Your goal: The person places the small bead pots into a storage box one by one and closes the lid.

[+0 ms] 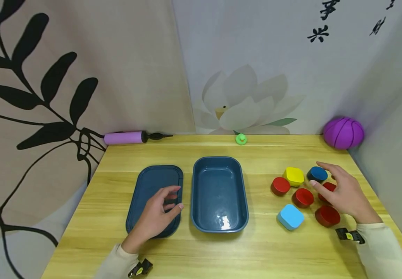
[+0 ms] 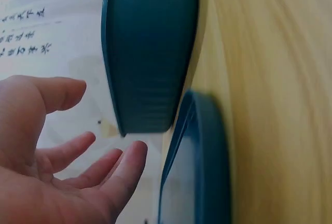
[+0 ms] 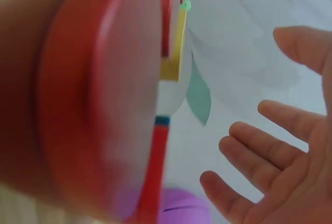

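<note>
My left hand [image 1: 159, 211] hovers over the dark blue lid [image 1: 145, 182], its fingers loosely bent with nothing between them. Right of the lid stands a dark blue rectangular container [image 1: 218, 193]; in the left wrist view the container's side [image 2: 150, 53] rises beyond the fingers. My right hand [image 1: 344, 190] is held over the blocks at the right, thumb and fingers spread apart and holding nothing. Its fingertips are closest to a dark blue round block [image 1: 317, 174]. Beneath and beside it lie several red round blocks [image 1: 327, 216]. A yellow block [image 1: 293, 176] and a light blue block [image 1: 290, 217] sit among them.
A purple ball [image 1: 343, 133] rests at the back right corner of the wooden table [image 1: 256, 252]. A small green duck-faced toy [image 1: 240, 139] is at the back edge. A purple hand pump [image 1: 124, 138] lies at the back left. Printed curtains hang behind.
</note>
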The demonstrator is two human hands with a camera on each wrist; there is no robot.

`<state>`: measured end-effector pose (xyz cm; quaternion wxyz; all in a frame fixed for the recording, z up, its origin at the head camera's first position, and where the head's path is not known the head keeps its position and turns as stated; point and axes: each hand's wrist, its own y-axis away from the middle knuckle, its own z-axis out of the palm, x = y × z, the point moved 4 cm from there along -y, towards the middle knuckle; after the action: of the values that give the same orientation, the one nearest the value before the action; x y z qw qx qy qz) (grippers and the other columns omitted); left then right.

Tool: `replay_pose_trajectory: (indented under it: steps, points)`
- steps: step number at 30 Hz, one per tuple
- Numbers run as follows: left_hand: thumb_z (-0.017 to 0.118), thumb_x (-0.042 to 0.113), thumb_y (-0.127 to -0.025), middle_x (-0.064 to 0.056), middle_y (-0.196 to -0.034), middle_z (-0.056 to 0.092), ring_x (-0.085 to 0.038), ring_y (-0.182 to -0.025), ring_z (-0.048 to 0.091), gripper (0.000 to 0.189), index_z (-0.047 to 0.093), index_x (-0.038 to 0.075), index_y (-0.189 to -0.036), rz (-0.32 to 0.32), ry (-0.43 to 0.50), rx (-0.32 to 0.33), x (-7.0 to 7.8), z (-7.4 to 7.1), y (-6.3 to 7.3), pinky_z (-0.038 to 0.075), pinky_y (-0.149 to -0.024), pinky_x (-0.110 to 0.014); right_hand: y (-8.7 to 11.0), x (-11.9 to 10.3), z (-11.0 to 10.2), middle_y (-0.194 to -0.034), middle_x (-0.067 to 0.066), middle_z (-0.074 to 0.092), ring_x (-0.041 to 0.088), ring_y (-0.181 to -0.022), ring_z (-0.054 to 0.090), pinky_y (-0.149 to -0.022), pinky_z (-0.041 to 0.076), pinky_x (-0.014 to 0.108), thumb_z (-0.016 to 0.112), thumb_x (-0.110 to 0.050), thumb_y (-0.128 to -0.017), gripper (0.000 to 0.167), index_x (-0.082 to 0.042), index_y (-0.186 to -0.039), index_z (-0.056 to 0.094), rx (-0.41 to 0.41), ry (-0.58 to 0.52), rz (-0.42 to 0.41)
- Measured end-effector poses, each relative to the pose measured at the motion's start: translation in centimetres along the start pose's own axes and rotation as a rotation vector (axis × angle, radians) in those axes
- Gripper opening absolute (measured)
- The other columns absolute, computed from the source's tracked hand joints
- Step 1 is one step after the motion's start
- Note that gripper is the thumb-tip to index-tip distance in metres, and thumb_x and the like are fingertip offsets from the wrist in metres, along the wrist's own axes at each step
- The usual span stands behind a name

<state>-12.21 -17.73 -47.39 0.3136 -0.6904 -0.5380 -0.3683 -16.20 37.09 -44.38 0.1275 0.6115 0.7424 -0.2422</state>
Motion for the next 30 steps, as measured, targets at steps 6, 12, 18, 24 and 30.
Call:
replay_pose_trajectory:
  steps: [6, 12, 18, 24, 30]
  points:
    - [0.076, 0.019, -0.1, -0.014, -0.15, 0.059, -0.032, -0.131, 0.064, 0.056, 0.054, 0.013, -0.151, -0.07, 0.133, -0.036, 0.1, 1.3, 0.0, 0.06, -0.093, -0.025, 0.0, 2.7, 0.0, -0.15, 0.029, 0.055, 0.048, -0.131, 0.051, -0.091, 0.026, -0.008, 0.079, -0.031, -0.098, 0.068, -0.006, -0.155, 0.051, 0.033, -0.104, 0.046]
    - [0.077, 0.023, -0.099, -0.008, -0.147, 0.06, -0.027, -0.13, 0.064, 0.056, 0.056, 0.022, -0.15, -0.141, 0.206, -0.064, 0.1, 2.5, 0.1, 0.059, -0.092, -0.028, 1.0, 5.1, 0.4, -0.149, 0.027, 0.056, -0.014, -0.117, 0.043, -0.084, 0.032, -0.008, 0.077, -0.036, -0.099, 0.067, -0.006, -0.153, 0.053, 0.013, -0.152, 0.154]
    - [0.076, 0.023, -0.1, -0.011, -0.154, 0.055, -0.034, -0.136, 0.06, 0.063, 0.049, 0.022, -0.157, -0.143, 0.328, -0.132, -0.1, 3.5, 0.1, 0.057, -0.097, -0.028, 2.6, 6.7, 0.6, -0.139, 0.013, 0.06, -0.02, -0.109, 0.042, -0.08, 0.041, -0.004, 0.079, -0.032, -0.098, 0.063, -0.005, -0.15, 0.056, 0.004, -0.197, 0.181]
    - [0.073, 0.017, -0.101, -0.018, -0.161, 0.045, -0.042, -0.142, 0.054, 0.068, 0.042, 0.017, -0.162, -0.143, 0.458, -0.204, 0.1, 4.0, -0.2, 0.063, -0.093, -0.032, 3.7, 7.9, 0.9, -0.129, -0.024, 0.05, -0.023, -0.102, 0.047, -0.078, 0.048, 0.001, 0.079, -0.03, -0.098, 0.065, -0.002, -0.15, 0.054, -0.075, -0.229, 0.204]
    - [0.065, 0.009, -0.105, -0.02, -0.167, 0.036, -0.046, -0.145, 0.05, 0.065, 0.039, 0.014, -0.164, -0.17, 0.545, -0.267, 0.2, 4.2, -0.4, 0.064, -0.091, -0.041, 3.9, 8.2, 1.0, -0.132, -0.017, 0.051, -0.022, -0.099, 0.054, -0.078, 0.053, 0.005, 0.079, -0.027, -0.098, 0.07, 0.002, -0.154, 0.049, -0.157, -0.264, 0.206]
